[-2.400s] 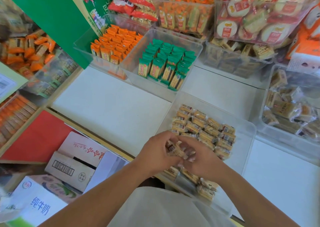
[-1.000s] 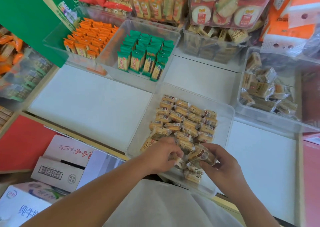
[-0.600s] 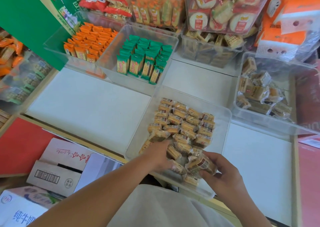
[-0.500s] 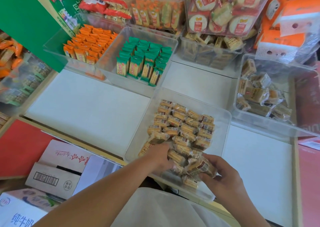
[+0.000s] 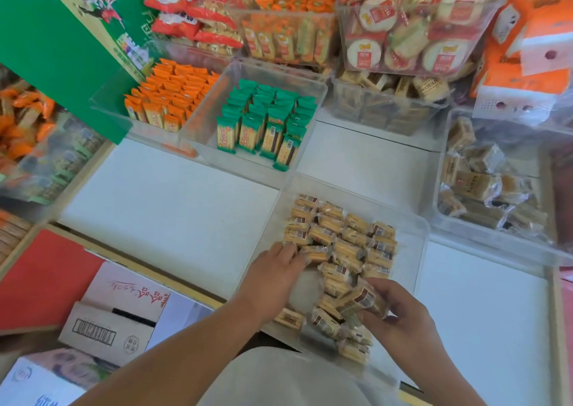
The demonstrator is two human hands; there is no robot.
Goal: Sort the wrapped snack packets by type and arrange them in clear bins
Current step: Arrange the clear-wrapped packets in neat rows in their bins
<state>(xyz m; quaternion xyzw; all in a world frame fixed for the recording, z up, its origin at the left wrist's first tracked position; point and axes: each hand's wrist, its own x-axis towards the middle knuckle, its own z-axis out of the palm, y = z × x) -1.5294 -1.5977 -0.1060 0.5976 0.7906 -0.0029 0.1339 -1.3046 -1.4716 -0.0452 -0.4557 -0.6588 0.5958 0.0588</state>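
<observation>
Fingers of the right hand [image 5: 400, 322] pinch a tan clear-wrapped snack packet [image 5: 362, 300], lower centre; the clear plastic bin's [image 5: 415, 229] bare patch lies just left, beside the straight-fingered left hand [image 5: 273, 272].

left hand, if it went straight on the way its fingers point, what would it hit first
The rows of tan packets in the near clear bin. The left hand has its fingertips at the rows' near-left edge, seemingly touching one packet, though depth is hard to judge.

A flat brown cardboard carton with a barcode [image 5: 93, 334] lies below the white table's [image 5: 170, 207] front left edge, beside a red board [image 5: 40, 281]. Orange-and-white tissue packs [image 5: 533, 49] are at its far right corner.
</observation>
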